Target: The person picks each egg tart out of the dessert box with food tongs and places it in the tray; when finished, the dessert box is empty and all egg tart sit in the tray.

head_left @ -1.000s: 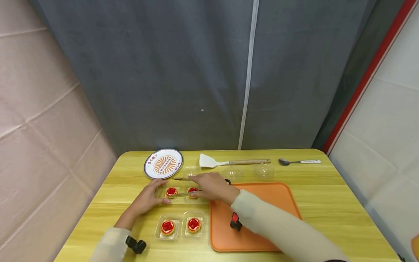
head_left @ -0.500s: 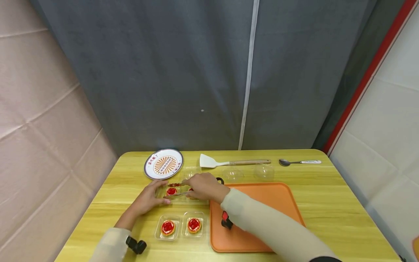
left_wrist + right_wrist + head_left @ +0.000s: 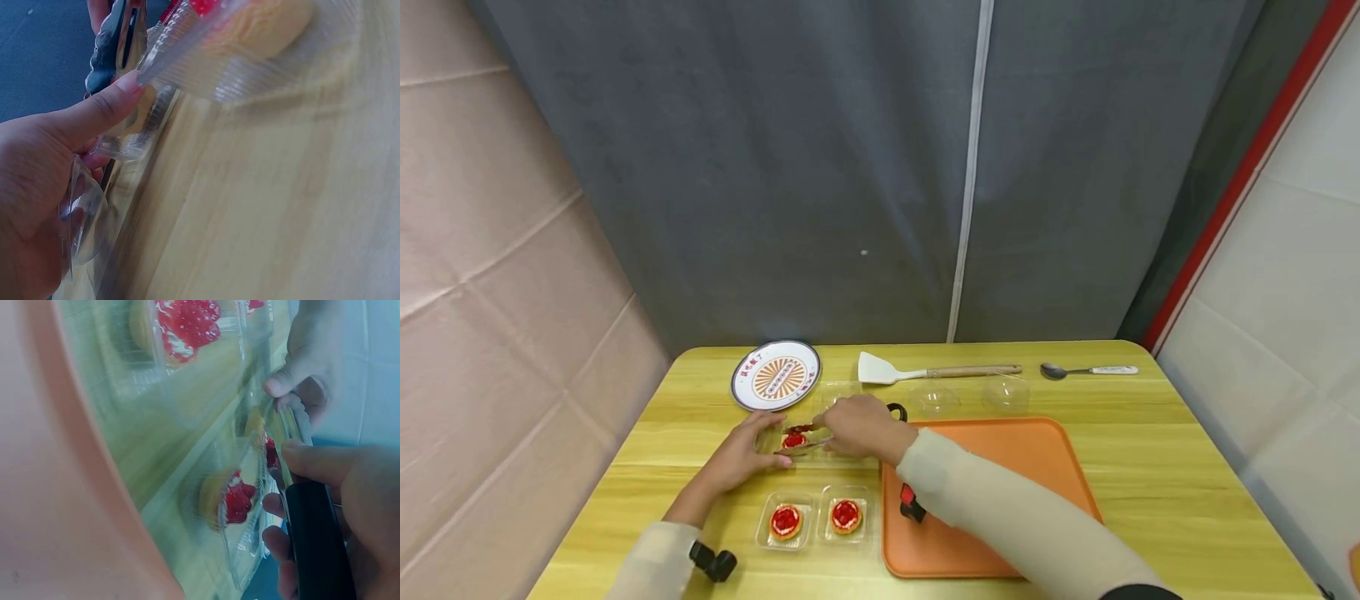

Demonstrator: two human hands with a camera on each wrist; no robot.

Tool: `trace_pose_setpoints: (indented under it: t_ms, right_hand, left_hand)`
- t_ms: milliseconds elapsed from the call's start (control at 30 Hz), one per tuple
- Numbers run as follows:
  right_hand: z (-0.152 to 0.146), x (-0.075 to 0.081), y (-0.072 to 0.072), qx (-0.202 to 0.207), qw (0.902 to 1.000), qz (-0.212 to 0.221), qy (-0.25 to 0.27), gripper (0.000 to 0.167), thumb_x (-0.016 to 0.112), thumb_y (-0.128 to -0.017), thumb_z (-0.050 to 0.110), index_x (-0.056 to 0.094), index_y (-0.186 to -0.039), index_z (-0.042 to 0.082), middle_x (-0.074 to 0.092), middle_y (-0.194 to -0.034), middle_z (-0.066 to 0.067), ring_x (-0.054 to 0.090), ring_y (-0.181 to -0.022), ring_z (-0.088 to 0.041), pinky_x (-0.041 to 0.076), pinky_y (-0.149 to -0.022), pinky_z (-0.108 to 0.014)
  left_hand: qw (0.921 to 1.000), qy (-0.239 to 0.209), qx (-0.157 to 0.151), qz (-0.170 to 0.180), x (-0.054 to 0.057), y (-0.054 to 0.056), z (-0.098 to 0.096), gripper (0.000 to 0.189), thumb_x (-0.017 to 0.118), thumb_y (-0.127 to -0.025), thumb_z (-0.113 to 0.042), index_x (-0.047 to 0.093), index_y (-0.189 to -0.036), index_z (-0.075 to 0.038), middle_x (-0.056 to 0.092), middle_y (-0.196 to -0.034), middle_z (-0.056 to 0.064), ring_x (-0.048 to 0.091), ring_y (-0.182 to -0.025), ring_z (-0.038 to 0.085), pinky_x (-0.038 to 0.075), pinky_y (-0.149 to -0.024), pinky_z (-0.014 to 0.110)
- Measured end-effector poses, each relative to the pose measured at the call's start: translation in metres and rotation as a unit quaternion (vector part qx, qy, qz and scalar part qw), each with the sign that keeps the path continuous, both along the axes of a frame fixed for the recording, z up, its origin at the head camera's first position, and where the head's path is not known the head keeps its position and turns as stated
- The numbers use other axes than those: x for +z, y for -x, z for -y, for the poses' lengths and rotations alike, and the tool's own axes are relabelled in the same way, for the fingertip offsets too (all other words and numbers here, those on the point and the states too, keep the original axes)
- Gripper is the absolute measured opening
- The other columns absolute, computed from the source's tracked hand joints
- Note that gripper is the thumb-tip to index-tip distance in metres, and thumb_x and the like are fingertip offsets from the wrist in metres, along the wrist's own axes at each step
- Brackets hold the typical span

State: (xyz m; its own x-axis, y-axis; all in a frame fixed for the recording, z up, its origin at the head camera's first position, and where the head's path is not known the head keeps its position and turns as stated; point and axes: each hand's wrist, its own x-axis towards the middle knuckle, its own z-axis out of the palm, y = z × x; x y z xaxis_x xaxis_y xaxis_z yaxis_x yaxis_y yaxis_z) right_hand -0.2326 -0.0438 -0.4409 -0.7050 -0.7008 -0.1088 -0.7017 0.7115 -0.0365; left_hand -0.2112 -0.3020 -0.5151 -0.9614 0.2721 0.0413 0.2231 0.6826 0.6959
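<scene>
My left hand holds a clear plastic box at its sides, the thumb on the near edge. Inside sits a small tart with red topping and a pale crust. My right hand grips black-handled metal tongs. Their scalloped tips spread on either side of that tart; whether they touch it I cannot tell. A second boxed tart beside it is hidden under the right hand in the head view. Two more boxed tarts, one left and one right, lie nearer to me.
An orange tray lies under my right forearm. Behind the hands are a patterned plate, a white spatula with a wooden handle and clear domed lids. A spoon rests at the back right.
My right hand has moved left with the tongs, bringing their tips from the gap between the two far tarts to around the left one. The left hand stays put.
</scene>
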Motion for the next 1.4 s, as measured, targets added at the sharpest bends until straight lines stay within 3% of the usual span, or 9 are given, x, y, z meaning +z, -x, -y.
trace_pose_setpoints:
  t_ms: [600, 900, 1033, 1400]
  right_hand:
    - [-0.004, 0.003, -0.004, 0.003, 0.9998, -0.004, 0.02, 0.041, 0.069, -0.098, 0.043, 0.067, -0.138, 0.034, 0.075, -0.121, 0.008, 0.072, -0.101, -0.014, 0.06, -0.074, -0.035]
    - [-0.009, 0.005, -0.002, 0.0, 0.9985, 0.0, 0.055, 0.042, 0.07, -0.099, 0.04, 0.066, -0.14, 0.032, 0.077, -0.11, 0.007, 0.06, -0.069, -0.006, 0.049, -0.052, -0.028]
    - [-0.013, 0.009, -0.004, 0.002, 0.9979, 0.011, 0.065, 0.043, 0.069, -0.099, 0.039, 0.065, -0.141, 0.031, 0.076, -0.093, 0.007, 0.052, -0.057, -0.007, 0.043, -0.048, -0.027]
    - [-0.033, 0.018, -0.008, -0.005, 0.996, 0.001, 0.089, 0.042, 0.071, -0.098, 0.039, 0.065, -0.14, 0.036, 0.077, -0.101, 0.01, 0.05, -0.06, -0.005, 0.043, -0.052, -0.026]
  left_hand:
    - [1.0, 0.003, -0.003, -0.003, 0.0, 0.0, 0.001, 0.084, 0.09, -0.078, -0.039, 0.056, -0.145, -0.002, 0.05, -0.149, 0.017, 0.043, -0.141, 0.043, 0.032, -0.117, 0.065]
    - [1.0, -0.001, -0.003, -0.001, -0.002, 0.001, 0.002, 0.085, 0.091, -0.077, -0.04, 0.056, -0.145, -0.003, 0.052, -0.147, 0.014, 0.045, -0.14, 0.042, 0.033, -0.116, 0.065]
    - [1.0, 0.001, -0.002, 0.001, -0.003, 0.001, 0.002, 0.086, 0.091, -0.076, -0.04, 0.056, -0.145, -0.003, 0.051, -0.147, 0.015, 0.044, -0.14, 0.042, 0.032, -0.117, 0.065]
    - [0.9999, 0.011, 0.005, 0.0, 0.0, 0.0, 0.0, 0.083, 0.091, -0.077, -0.036, 0.056, -0.145, -0.002, 0.052, -0.146, 0.017, 0.044, -0.14, 0.042, 0.033, -0.117, 0.064]
